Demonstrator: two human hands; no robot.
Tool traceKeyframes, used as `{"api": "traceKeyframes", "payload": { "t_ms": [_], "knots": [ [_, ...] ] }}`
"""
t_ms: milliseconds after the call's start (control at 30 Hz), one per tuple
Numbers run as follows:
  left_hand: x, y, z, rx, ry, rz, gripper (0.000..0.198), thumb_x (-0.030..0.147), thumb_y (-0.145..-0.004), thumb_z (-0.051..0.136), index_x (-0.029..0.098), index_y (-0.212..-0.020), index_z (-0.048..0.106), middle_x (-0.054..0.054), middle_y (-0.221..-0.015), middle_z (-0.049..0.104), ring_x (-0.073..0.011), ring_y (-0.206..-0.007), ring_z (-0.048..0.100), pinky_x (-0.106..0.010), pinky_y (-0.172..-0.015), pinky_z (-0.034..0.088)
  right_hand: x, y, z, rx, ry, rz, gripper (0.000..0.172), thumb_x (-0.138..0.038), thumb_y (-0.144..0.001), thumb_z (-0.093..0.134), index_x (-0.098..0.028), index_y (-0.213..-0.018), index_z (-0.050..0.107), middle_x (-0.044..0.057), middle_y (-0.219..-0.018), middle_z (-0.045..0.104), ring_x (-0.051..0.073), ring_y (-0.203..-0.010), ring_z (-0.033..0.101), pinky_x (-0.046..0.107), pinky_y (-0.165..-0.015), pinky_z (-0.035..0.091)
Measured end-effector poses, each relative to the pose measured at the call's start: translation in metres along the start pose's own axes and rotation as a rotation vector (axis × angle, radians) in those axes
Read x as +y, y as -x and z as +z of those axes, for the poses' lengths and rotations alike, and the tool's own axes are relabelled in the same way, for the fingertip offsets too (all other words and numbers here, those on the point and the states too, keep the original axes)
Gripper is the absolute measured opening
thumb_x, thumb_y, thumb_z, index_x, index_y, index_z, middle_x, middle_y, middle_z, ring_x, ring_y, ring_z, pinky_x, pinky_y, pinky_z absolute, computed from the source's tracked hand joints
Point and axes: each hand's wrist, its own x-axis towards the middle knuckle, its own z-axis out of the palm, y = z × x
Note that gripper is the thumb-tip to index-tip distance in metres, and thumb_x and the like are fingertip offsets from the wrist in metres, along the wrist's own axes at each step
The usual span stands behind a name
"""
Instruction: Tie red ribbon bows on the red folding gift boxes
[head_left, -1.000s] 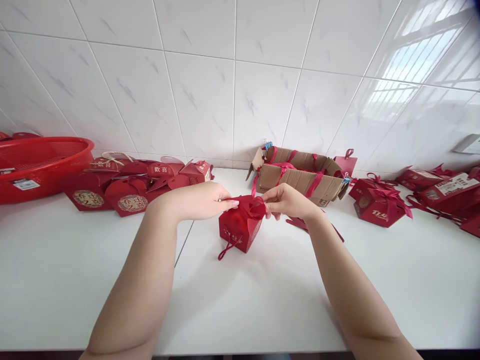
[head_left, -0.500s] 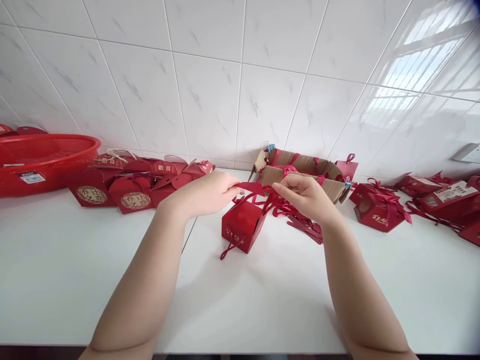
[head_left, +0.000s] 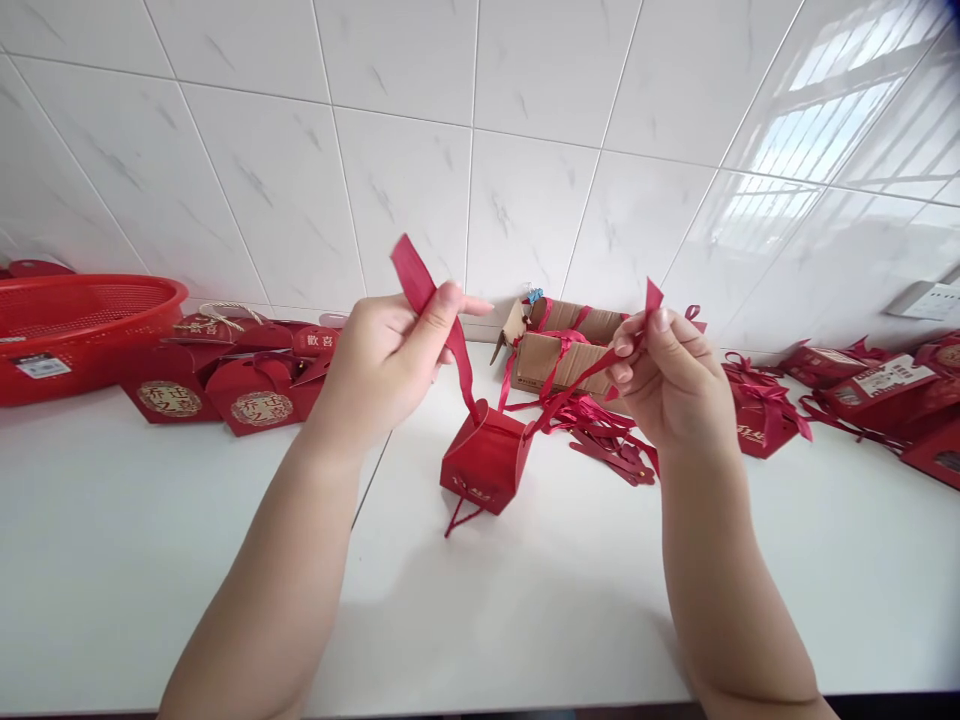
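A small red gift box (head_left: 487, 468) stands on the white counter (head_left: 525, 600), slightly tilted, with a thin red cord hanging at its front. A red ribbon (head_left: 457, 350) runs up from both sides of the box. My left hand (head_left: 390, 355) pinches the left ribbon end, raised above and left of the box. My right hand (head_left: 667, 375) pinches the right ribbon end, up and to the right. Both ribbon halves are pulled taut and apart.
A red plastic basket (head_left: 82, 335) sits far left, with several red gift boxes (head_left: 225, 385) beside it. A cardboard box (head_left: 577, 345) with red ribbons stands at the tiled wall, loose ribbons (head_left: 607, 445) before it. More red boxes (head_left: 862, 385) lie at right.
Both hands rose from the box top and spread apart, drawing the ribbon ends up and outward. The box top, gathered under ribbon a second ago, now shows open flaps.
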Motion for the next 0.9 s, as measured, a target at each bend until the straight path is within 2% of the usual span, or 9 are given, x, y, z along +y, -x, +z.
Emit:
{"api": "traceKeyframes", "payload": {
  "t_ms": [133,267,433,567,700,800,900],
  "knots": [
    [0.003,0.000,0.001,-0.012,0.258,-0.020,0.041,0.050,-0.089,0.048,0.016,-0.088,0.071,-0.003,-0.062,0.059,-0.0100,-0.048,0.048,-0.024,-0.047,0.039,-0.008,0.003,0.002,0.016,-0.042,0.016,0.027,-0.050,-0.084,0.056,-0.024,-0.077,0.056,-0.001,-0.075,0.055,0.009,-0.056,0.054,0.023,-0.048,0.046],
    [0.001,-0.002,0.000,-0.081,0.449,-0.061,0.042,0.050,-0.089,0.046,0.016,-0.089,0.071,-0.006,-0.066,0.061,-0.0117,-0.048,0.049,-0.025,-0.040,0.032,-0.015,0.005,0.004,-0.044,-0.278,0.036,0.023,-0.048,-0.079,0.063,-0.026,-0.073,0.060,-0.003,-0.065,0.050,0.007,-0.047,0.046,0.019,-0.038,0.040],
    [0.002,0.000,-0.003,-0.082,0.513,-0.048,0.037,0.049,-0.088,0.050,0.018,-0.094,0.071,-0.006,-0.066,0.058,-0.0153,-0.054,0.055,-0.025,-0.039,0.032,-0.023,0.007,0.000,-0.122,-0.457,0.014,0.017,-0.040,-0.078,0.069,-0.026,-0.072,0.063,-0.005,-0.059,0.047,0.005,-0.041,0.040,0.016,-0.031,0.035],
    [0.006,0.004,-0.006,-0.063,0.547,0.000,0.039,0.049,-0.088,0.051,0.018,-0.102,0.070,-0.008,-0.078,0.060,-0.0158,-0.062,0.057,-0.025,-0.042,0.037,-0.025,0.007,-0.005,-0.124,-0.491,-0.004,0.013,-0.037,-0.075,0.072,-0.027,-0.072,0.064,-0.005,-0.058,0.046,0.004,-0.039,0.036,0.016,-0.027,0.032],
    [0.008,0.006,-0.007,0.030,0.515,0.059,0.035,0.046,-0.087,0.054,0.019,-0.098,0.073,-0.007,-0.080,0.058,-0.0085,-0.054,0.047,-0.022,-0.037,0.030,-0.025,0.006,-0.006,-0.093,-0.416,-0.044,0.013,-0.039,-0.079,0.067,-0.028,-0.073,0.064,-0.005,-0.057,0.045,0.005,-0.038,0.036,0.018,-0.027,0.032],
    [0.004,0.004,-0.004,0.160,0.466,0.120,0.031,0.045,-0.084,0.058,0.022,-0.099,0.073,-0.001,-0.062,0.048,-0.0056,-0.046,0.036,-0.022,-0.034,0.022,-0.021,0.006,-0.002,-0.042,-0.386,-0.072,0.015,-0.040,-0.080,0.066,-0.027,-0.072,0.065,-0.004,-0.058,0.048,0.006,-0.040,0.039,0.018,-0.030,0.035],
    [-0.003,-0.002,0.001,0.274,0.426,0.177,0.025,0.043,-0.078,0.067,0.024,-0.093,0.074,0.004,-0.048,0.035,-0.0045,-0.039,0.029,-0.022,-0.034,0.020,-0.014,0.005,0.005,0.034,-0.370,-0.083,0.015,-0.038,-0.081,0.066,-0.025,-0.073,0.067,-0.003,-0.063,0.055,0.006,-0.046,0.047,0.017,-0.036,0.041]
  ]
}}
